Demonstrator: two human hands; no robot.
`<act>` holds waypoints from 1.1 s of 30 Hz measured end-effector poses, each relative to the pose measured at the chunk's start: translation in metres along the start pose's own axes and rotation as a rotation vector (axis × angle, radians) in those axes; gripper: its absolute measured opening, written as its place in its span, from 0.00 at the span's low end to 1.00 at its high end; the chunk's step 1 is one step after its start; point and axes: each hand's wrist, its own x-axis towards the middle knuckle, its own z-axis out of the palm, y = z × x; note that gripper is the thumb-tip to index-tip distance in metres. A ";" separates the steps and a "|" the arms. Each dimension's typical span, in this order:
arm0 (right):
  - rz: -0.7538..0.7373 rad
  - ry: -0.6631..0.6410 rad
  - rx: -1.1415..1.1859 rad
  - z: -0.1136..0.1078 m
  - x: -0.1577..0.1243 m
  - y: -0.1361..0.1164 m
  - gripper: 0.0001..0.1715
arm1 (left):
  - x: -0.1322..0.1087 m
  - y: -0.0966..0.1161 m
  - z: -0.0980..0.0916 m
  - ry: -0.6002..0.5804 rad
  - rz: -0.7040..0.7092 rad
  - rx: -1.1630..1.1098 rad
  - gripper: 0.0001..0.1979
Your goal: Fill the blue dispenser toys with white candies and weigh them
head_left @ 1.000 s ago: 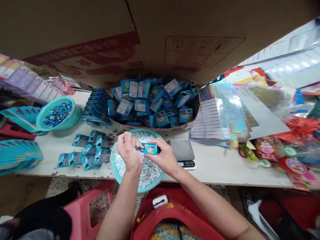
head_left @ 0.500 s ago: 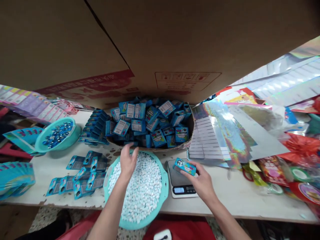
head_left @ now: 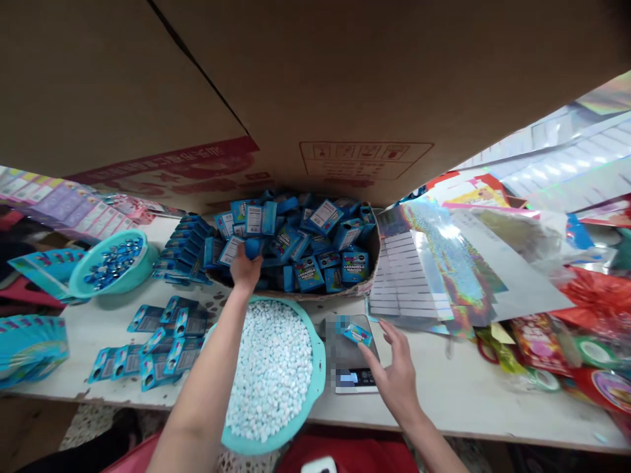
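Note:
In the head view, my left hand [head_left: 246, 268] reaches into a carton [head_left: 323, 295] heaped with small blue candy boxes [head_left: 309, 272]. Its fingers are closed on a blue candy box [head_left: 253, 247], partly hidden by them. My right hand [head_left: 396, 374] is open beside a digital scale [head_left: 348, 358], thumb and fingers apart. On the scale's plate lies another blue candy box [head_left: 358, 334], close to my right thumb and fingertips. Below the carton, a turquoise basin [head_left: 319, 358] is filled with pale blue and white candies [head_left: 273, 368]; my left forearm crosses its left side.
To the left are loose blue boxes [head_left: 162, 341], a stacked row of them [head_left: 182, 249] and a turquoise bowl [head_left: 125, 282] of blue wrapped sweets. Holographic sheets [head_left: 458, 282] and packets [head_left: 537, 338] lie right. A big cardboard box [head_left: 345, 85] overhangs the back.
My left hand has moved from above the basin up into the carton and closed on a box. My right hand has let go of its box, which now lies on the scale.

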 end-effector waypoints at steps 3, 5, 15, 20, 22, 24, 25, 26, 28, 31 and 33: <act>-0.086 0.038 0.019 -0.003 -0.001 -0.028 0.28 | -0.040 0.002 -0.039 -0.034 -0.161 -0.721 0.25; -0.104 -0.007 0.075 0.004 -0.001 -0.049 0.26 | -0.072 0.005 -0.057 -0.121 -0.274 -1.073 0.24; -0.042 -0.416 0.587 0.047 0.004 -0.113 0.49 | -0.191 -0.002 -0.079 -0.504 -1.067 -1.401 0.08; -0.112 -0.774 0.693 0.023 0.004 -0.128 0.31 | -0.219 -0.030 -0.085 -0.982 -0.729 -0.847 0.18; -0.027 -0.734 0.715 0.013 -0.003 -0.127 0.29 | -0.204 -0.053 -0.090 -0.719 -0.339 -0.479 0.21; 0.115 -0.631 0.661 0.006 -0.013 -0.121 0.29 | -0.179 -0.083 -0.091 -0.352 -0.006 -0.105 0.22; 0.184 -0.593 0.615 0.004 -0.018 -0.116 0.28 | -0.166 -0.098 -0.090 -0.243 0.119 0.040 0.22; 0.244 -0.567 0.567 0.003 -0.024 -0.112 0.27 | -0.153 -0.113 -0.086 -0.197 0.205 0.151 0.22; 0.339 -0.568 0.503 0.004 -0.035 -0.106 0.26 | -0.136 -0.137 -0.075 -0.196 0.276 0.310 0.23; 0.452 -0.582 0.493 0.009 -0.047 -0.103 0.26 | -0.132 -0.149 -0.059 -0.218 0.234 0.433 0.24; 0.492 -0.581 0.492 0.015 -0.052 -0.105 0.26 | -0.139 -0.143 -0.053 -0.244 0.203 0.468 0.25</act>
